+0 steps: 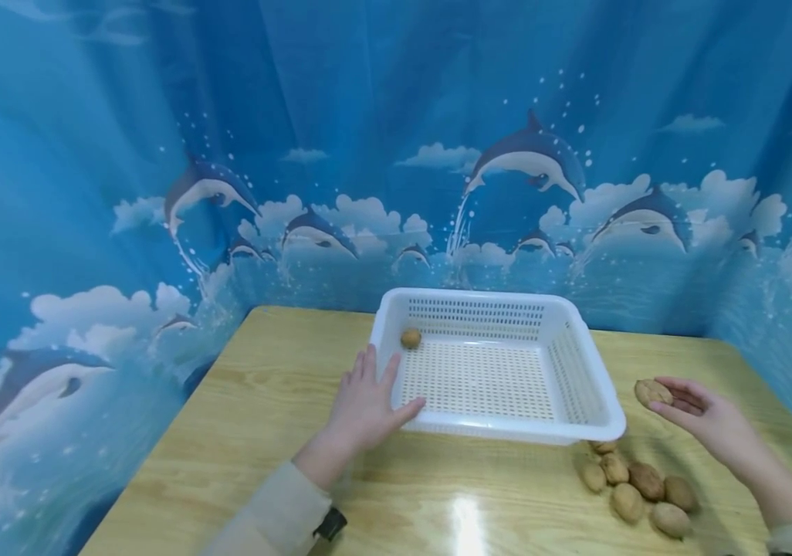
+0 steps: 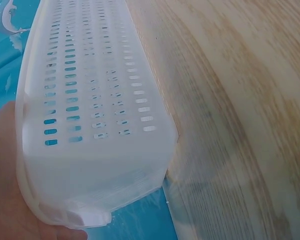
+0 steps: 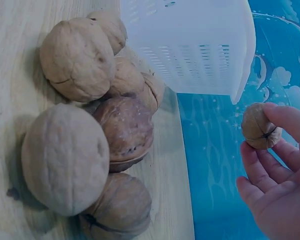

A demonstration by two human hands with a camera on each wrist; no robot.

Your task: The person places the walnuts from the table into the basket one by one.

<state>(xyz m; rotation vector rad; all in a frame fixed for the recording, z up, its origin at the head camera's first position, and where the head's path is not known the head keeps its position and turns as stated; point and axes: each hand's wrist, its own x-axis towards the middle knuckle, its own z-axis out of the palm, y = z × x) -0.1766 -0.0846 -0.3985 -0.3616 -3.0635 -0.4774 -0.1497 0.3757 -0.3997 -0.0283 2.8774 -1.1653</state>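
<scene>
A white plastic basket (image 1: 594, 378) with slotted walls stands on the table. One walnut (image 1: 411, 337) lies inside it, by the left wall. My left hand (image 1: 367, 409) rests on the basket's front left corner, its fingers spread and straight. In the left wrist view, part of that hand (image 2: 5, 185) shows behind the basket's rim. Just right of the basket, my right hand (image 1: 709, 425) pinches a walnut (image 3: 260, 127) between thumb and fingers, held above the table. Below that hand, several walnuts (image 1: 646, 481) sit in a loose group near the basket's front right corner.
The wood-grain table (image 1: 243, 432) reaches back to a blue curtain (image 1: 368, 154) printed with dolphins, which also hangs along both sides. A dark band (image 1: 330, 523) shows at the left sleeve.
</scene>
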